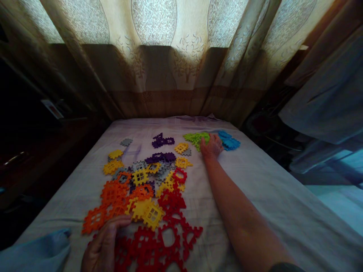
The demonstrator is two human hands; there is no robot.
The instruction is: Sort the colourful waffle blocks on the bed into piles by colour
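Observation:
My right hand (212,145) reaches to the far right, its fingers down on the edge of a lime-green heap of pieces (195,139), close to a blue heap (230,142). Whether it grips a piece is hidden. My left hand (103,241) is at the near left, fingers bent beside the orange pieces (113,194) and red pieces (144,245); its fingertips are by the yellow pieces (144,211), and any grip is unclear. Purple pieces (163,141) lie farther back. Grey pieces (166,170) are mixed with yellow ones in the middle.
The pieces lie on a pale cloth-covered surface (255,181). A patterned curtain (184,75) hangs behind it. Light-blue cloth (36,251) is at the near left, and more cloth (326,90) hangs at the right. A lone grey piece (126,142) lies toward the back left.

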